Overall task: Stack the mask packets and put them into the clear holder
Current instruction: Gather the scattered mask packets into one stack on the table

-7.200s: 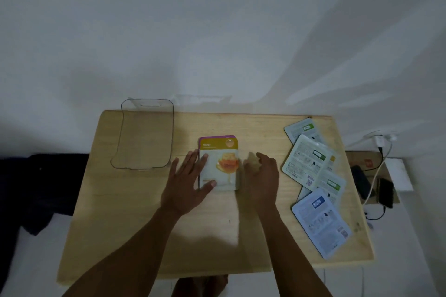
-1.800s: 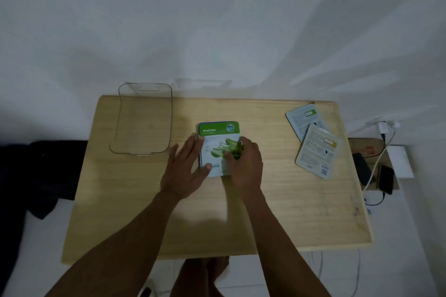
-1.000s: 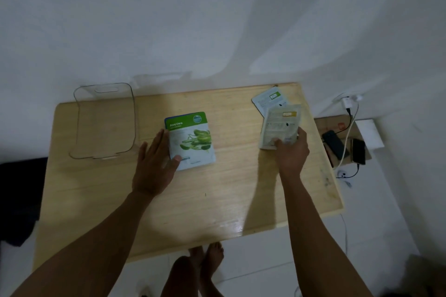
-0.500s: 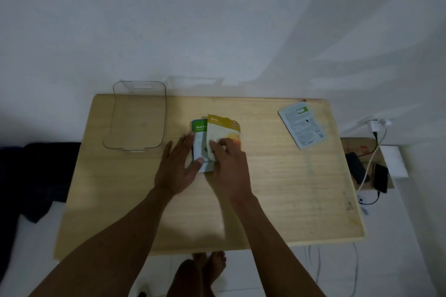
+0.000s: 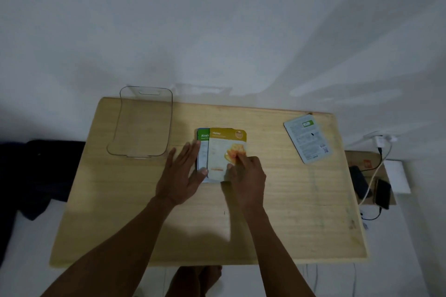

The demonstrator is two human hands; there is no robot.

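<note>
A stack of mask packets lies mid-table, topped by a yellow "Honey" packet that sits shifted right of the green aloe packet under it. My right hand grips the honey packet at its lower right corner, fingers on its face. My left hand lies flat with fingers spread, against the stack's left edge. One more packet lies back side up at the far right of the table. The clear holder stands at the back left, with nothing in it.
The wooden table stands against a white wall. To its right on the floor are a cardboard box, phones and a charger with cables. Dark cloth lies to the left. My feet show below the front edge.
My right hand has brought the honey packet from the right side onto the stack; in the last half second it settled lower over the aloe packet. My left hand stayed at the stack's left edge.
</note>
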